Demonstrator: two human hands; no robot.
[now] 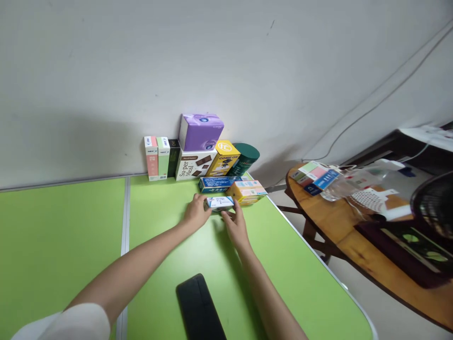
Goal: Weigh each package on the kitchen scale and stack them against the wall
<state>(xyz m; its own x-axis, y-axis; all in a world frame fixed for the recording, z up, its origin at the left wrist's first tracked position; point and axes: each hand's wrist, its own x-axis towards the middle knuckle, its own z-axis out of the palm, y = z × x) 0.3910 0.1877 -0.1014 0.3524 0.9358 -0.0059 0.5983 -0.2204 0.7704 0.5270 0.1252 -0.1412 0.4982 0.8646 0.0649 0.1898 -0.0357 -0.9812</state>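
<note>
Between my two hands is a small white and blue box (220,202). My left hand (197,212) grips its left end, and the fingers of my right hand (236,225) are at its right end. Just behind it lies a dark blue box (216,184). An orange and yellow box (247,191) lies to the right, close to my right fingertips. Further back, a white chocolate-print box (194,165) stands against the wall with a purple tissue pack (201,132) on top.
Pink (151,159), green (163,159) and black (173,158) boxes stand left along the wall. A yellow box (222,158) and dark green canister (246,158) stand right. A black case (200,307) lies on the green table (155,264). A wooden table (339,236) holds boxes and a fan (433,203).
</note>
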